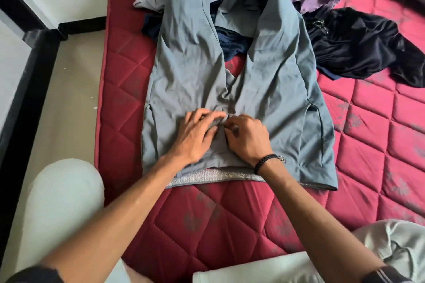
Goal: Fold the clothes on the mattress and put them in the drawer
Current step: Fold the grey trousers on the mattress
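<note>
Left hand [197,135] spread flat, right hand [247,136] pinching the fly of the grey trousers [230,71] stretching away across the mattress [128,89] — close it, smooth outward before folding.

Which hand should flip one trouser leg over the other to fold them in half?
Probably the left hand. It lies flat and open on the grey trousers, free to move, while the right hand pinches the cloth at the fly. The left leg also has bare mattress beside it.

Trousers [241,80] flat on mattress [230,218], clothes pile [310,7] behind
</note>
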Tool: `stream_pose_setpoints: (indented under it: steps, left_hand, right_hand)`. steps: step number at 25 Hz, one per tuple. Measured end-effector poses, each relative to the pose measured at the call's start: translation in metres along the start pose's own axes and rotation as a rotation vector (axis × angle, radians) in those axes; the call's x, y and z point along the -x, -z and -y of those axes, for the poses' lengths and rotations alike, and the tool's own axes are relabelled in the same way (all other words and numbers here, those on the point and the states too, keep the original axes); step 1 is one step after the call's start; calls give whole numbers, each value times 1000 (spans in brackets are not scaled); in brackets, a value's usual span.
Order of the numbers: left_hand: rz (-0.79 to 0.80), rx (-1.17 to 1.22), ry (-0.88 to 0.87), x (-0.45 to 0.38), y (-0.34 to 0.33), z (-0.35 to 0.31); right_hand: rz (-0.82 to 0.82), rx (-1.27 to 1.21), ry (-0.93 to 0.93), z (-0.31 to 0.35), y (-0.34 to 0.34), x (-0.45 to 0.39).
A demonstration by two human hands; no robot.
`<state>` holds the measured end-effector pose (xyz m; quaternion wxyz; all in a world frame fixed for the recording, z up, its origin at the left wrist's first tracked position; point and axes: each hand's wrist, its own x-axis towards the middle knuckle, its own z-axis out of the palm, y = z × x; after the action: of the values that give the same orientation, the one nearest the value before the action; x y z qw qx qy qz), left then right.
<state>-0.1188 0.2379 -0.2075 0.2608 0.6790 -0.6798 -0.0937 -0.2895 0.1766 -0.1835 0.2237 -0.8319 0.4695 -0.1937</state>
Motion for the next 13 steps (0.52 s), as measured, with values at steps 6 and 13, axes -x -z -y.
stream_pose_setpoints:
  steps: [6,13]
  left_hand:
    - [-3,-251,21,-7,-9,9]
    - [8,-237,145,-11,-7,1]
  right_hand:
    - [-52,-23,-1,6,-5,1]
    - [-8,-83,106,-13,-4,15]
